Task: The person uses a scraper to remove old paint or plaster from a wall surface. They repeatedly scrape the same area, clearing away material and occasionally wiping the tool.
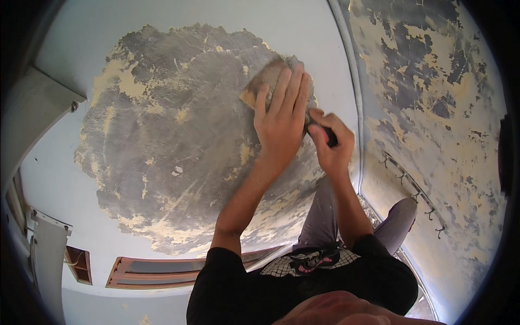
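Observation:
My left hand point(280, 118) lies flat on the broad blade of a scraper point(260, 83), its fingers stretched out and slightly apart. The left thumb is hidden. My right hand point(336, 140) is closed around the tool's black and red handle point(327, 136), just right of my left hand. Beneath the blade is a large bare grey patch point(203, 126) with a ragged edge, at its upper right part. Bits of pale yellow coating point(126, 77) remain stuck on the patch. White paint point(284, 24) surrounds it.
A pale pipe or cable cover point(352, 61) runs along the corner at right. The adjoining surface point(430, 81) is patchy grey and yellow and carries a rail with several hooks point(418, 191). At lower left are a wooden-framed window point(158, 271) and a smaller framed opening point(79, 264).

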Demonstrator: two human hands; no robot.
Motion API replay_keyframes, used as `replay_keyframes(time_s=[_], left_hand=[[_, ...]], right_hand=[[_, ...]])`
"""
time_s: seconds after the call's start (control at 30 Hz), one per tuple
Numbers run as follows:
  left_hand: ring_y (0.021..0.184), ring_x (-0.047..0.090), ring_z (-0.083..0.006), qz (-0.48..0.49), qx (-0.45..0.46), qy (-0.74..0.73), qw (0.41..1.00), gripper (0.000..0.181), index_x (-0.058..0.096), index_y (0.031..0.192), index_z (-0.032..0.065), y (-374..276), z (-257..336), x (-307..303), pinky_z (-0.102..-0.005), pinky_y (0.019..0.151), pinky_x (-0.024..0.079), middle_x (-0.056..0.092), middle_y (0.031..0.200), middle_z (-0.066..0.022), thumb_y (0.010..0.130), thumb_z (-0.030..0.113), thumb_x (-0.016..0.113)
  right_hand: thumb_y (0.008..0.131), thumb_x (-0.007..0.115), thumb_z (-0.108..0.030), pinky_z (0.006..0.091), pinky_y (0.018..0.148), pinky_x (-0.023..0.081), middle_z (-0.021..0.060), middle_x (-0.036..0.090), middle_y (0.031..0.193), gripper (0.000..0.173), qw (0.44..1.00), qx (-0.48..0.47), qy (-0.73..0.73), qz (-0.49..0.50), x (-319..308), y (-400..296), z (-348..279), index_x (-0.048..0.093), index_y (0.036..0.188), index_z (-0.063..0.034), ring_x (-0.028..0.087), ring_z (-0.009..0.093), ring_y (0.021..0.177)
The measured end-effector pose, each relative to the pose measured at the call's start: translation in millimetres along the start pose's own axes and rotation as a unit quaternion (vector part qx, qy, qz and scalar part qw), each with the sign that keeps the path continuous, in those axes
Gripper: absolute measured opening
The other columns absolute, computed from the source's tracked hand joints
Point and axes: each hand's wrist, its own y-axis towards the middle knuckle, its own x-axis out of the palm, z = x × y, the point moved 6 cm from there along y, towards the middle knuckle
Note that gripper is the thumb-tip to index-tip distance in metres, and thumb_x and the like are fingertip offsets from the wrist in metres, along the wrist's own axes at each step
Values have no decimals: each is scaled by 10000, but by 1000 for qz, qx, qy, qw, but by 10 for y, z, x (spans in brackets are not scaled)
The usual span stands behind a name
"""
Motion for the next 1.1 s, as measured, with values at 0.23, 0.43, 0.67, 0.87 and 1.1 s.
replay_keyframes(time_s=[0.23,0.43,0.67,0.87,1.1], left_hand=[[1346,612,-164,40,16,-11,999,403,741,1283,133,60,27,-60,-433,1151,376,689,1424,4,898,228,669],[1326,618,-174,-8,-15,-19,1000,352,772,1200,102,67,9,-31,-449,1127,431,718,1363,-9,897,272,711],[1339,607,-175,-16,1,1,1000,341,776,1178,84,190,9,-76,-456,1146,423,722,1344,-13,865,190,693],[1342,605,-186,8,-10,-26,1000,402,772,1191,60,234,41,-102,-460,1156,416,711,1358,-23,813,172,694],[1338,609,-176,15,-34,-54,998,379,776,1182,70,211,15,-63,-461,1161,410,721,1348,-23,826,167,693]], right_hand=[[963,747,-9,212,718,477,58,733,938,177,991,23,133,-9,-6,41,9,735,1137,19,588,57,818],[978,750,-41,229,794,516,95,769,1114,187,981,136,139,-15,-7,-15,93,720,1143,41,622,61,917],[983,753,-65,250,866,545,129,767,1179,196,967,156,199,-17,11,155,87,728,1147,39,660,105,1014],[985,757,-78,232,836,541,132,765,1192,199,983,129,129,-29,-97,196,18,730,1133,53,662,98,1035],[983,762,-81,232,854,540,120,768,1153,198,986,123,105,-36,-105,218,-11,732,1122,57,653,94,1028]])
